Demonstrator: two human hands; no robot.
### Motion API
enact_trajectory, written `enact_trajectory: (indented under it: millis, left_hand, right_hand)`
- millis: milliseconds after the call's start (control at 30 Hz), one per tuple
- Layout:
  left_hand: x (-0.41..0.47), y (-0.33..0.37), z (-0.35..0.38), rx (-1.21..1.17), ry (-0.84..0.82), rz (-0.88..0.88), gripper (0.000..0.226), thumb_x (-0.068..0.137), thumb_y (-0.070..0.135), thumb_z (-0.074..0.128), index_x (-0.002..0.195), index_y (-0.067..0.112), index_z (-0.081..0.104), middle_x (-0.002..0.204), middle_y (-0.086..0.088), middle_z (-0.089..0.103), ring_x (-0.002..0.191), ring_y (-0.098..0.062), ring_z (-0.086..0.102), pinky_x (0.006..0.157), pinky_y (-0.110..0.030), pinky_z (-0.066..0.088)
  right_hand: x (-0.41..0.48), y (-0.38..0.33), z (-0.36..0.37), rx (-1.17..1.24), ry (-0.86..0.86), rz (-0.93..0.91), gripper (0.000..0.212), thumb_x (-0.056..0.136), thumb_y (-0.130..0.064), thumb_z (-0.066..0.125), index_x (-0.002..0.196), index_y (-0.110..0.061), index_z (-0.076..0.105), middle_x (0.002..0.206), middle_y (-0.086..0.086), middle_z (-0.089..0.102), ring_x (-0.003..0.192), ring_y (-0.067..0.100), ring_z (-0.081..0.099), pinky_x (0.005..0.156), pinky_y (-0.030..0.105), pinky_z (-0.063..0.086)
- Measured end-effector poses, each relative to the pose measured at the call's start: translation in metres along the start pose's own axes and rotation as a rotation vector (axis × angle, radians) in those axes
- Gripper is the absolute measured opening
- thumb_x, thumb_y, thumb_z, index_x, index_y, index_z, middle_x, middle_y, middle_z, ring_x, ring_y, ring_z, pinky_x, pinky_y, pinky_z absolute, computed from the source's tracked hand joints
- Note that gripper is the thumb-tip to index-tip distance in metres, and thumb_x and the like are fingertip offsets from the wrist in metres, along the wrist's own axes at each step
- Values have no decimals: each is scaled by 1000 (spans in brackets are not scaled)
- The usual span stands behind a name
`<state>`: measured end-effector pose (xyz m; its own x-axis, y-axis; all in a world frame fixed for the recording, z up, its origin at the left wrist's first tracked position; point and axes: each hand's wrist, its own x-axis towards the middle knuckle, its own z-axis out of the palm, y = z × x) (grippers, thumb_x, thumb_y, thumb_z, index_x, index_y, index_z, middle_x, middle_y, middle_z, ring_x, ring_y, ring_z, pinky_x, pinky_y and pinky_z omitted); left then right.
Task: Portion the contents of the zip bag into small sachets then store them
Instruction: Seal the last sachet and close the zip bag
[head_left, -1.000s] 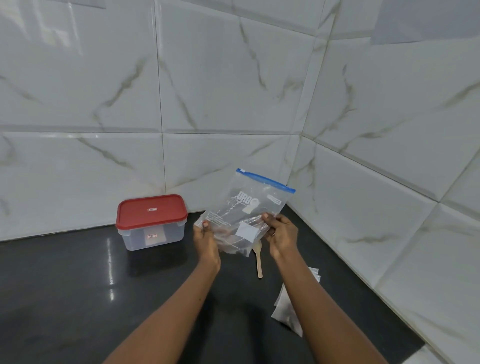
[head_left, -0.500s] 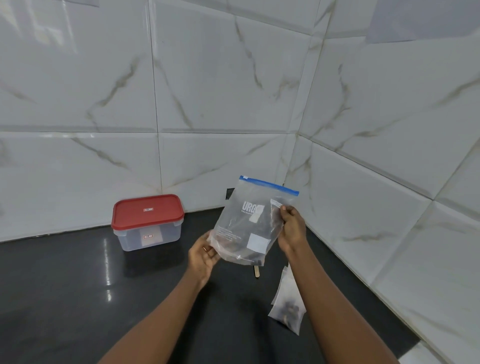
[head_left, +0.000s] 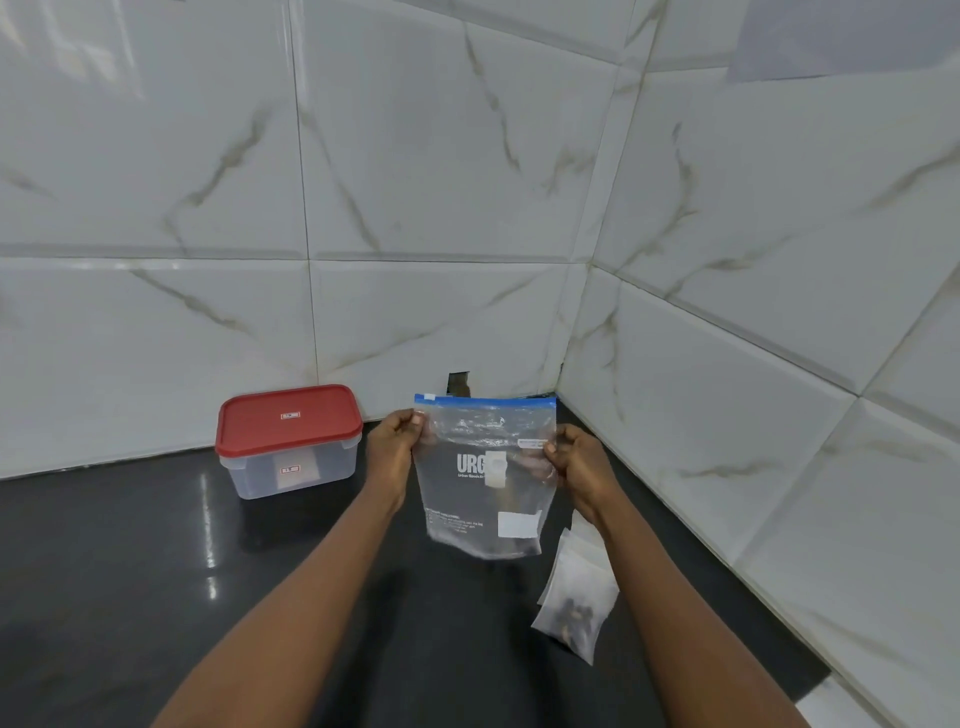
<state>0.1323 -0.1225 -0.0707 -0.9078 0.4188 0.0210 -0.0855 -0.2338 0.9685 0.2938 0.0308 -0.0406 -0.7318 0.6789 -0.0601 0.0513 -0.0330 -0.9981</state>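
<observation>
The zip bag (head_left: 485, 480) hangs upright in the air over the dark counter (head_left: 130, 571), near the far right corner of the tiled walls. Both hands pinch it near the top. The left hand (head_left: 395, 449) is closed on the upper left edge just under the blue zip strip (head_left: 485, 401); the right hand (head_left: 576, 462) is closed on the right edge a bit lower.

Bag looks thin, clear, floppy plastic, v. light, and prob. slick. It creases and sags btwn the 2 grips. Something dark sits at the bottom, so most weight is low; amount is small, can't tell what it is. Best hold is where the hands are now, at the top corners by the zip, since that strip is the stiffest part. A grip lower down would likely squash the contents or fold the film.

Long axis runs vertical, mouth up, bottom pointing down at the counter. Zip strip lies roughly level, left to right. Printed face is toward the person. Can't tell if the zip is sealed.

On the counter, near right of the bag, lie sachets (head_left: 574, 592), a small stack, top 1 w/ dark bits inside. Far left stands a clear box (head_left: 291, 462) w/ a red lid (head_left: 288, 418), shut, well apart from the bag.
</observation>
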Motion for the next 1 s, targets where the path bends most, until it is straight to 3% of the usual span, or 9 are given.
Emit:
enact_trajectory:
  millis: [100,233,333,400,500,667,833,933,1000]
  left_hand:
    - [0,-5,2,74,76,7,15,94,7,50,96,7,65,82,2,62,81,-17,56,73,-27,47]
    - [-4,-11,6,102,81,18,22,96,8,44,83,19,58,79,1,57,79,-18,49,67,-26,40]
    - [-9,-6,7,-4,43,43,15,96,15,47,91,25,57,87,-2,55,86,-20,48,79,-31,41]
    - [-11,-2,10,-1,37,62,9,97,24,47,101,26,55,97,-3,58,90,-18,52,85,-33,43]
    - [-15,3,13,10,49,95,13,96,30,48,100,22,58,98,-4,63,92,-19,58,85,-36,48]
    - [-18,13,18,27,93,156,6,92,16,55,93,16,61,86,1,62,86,-15,55,82,-31,47]
    - [-21,18,21,15,68,216,17,91,15,58,87,31,62,83,3,61,81,-14,54,78,-36,46]
    - [-25,26,27,9,64,247,6,92,19,56,92,24,59,81,2,59,70,-11,49,70,-31,41]
    - [-27,31,31,28,52,264,7,93,18,55,94,24,57,85,0,60,71,-11,51,69,-30,43]
  right_hand:
    - [1,0,-2,-144,128,-28,26,90,7,50,82,-15,63,101,21,68,85,26,63,80,42,54]
    - [-5,-7,2,-71,108,-30,27,86,10,50,82,-14,61,89,9,65,73,17,61,58,22,52]
    - [-6,-7,1,65,-1,-67,20,84,1,64,102,-8,62,96,10,70,85,23,68,76,34,57]
    - [-7,-10,4,97,-13,-75,26,81,-5,69,106,-6,64,95,10,72,84,24,70,73,35,58]
    - [-11,-12,9,114,57,-78,10,84,-11,68,94,-8,69,80,11,73,72,22,70,66,31,58]
    - [-10,-17,8,55,183,-8,4,85,-7,66,86,-5,70,81,15,69,74,28,64,76,38,55]
    - [-13,-30,15,-154,253,-138,19,83,-1,62,74,-16,69,84,5,69,83,19,61,82,33,50]
    - [-15,-41,25,-394,311,-288,9,85,-11,62,83,-15,70,86,2,69,86,15,60,82,29,45]
    - [-15,-45,35,-665,420,-343,11,88,-25,61,93,-20,71,99,-3,69,104,16,56,93,36,38]
